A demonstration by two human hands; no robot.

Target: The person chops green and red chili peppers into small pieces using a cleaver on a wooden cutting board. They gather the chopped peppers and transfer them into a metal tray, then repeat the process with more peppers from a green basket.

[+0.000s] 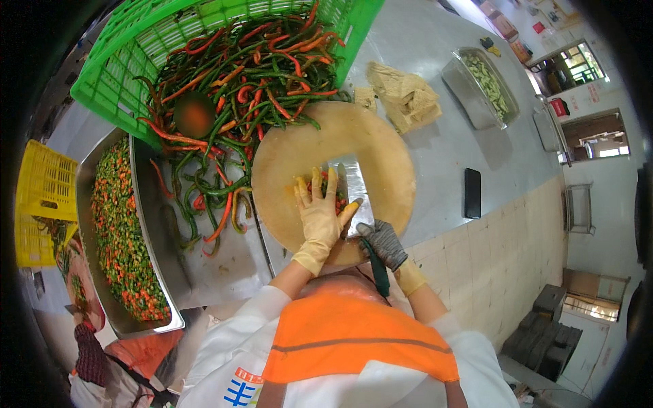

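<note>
On a round cutting board [291, 148], my left hand [319, 219] in a pale yellow rubber glove lies with fingers spread. Its thumb touches the broad blade of a cleaver [358, 186]. Chopped red and green peppers [340, 204] show between that hand and the blade. My right hand [386, 245], in a grey knit glove over a yellow one, grips the cleaver at its near end. A dark green strip [378, 270] extends below the right hand; whether it belongs to the handle I cannot tell. Long whole chili peppers [245, 76] spill from a green plastic crate [115, 97] up to the board.
At left stands a deep steel pan [176, 319] of chopped peppers [115, 229], near a yellow crate [46, 178]. Another person's sleeved arm [92, 352] is at lower left. Rightward lie a crumpled tan cloth [408, 97], a black phone [472, 194] and a container [467, 97] of cut green vegetable.
</note>
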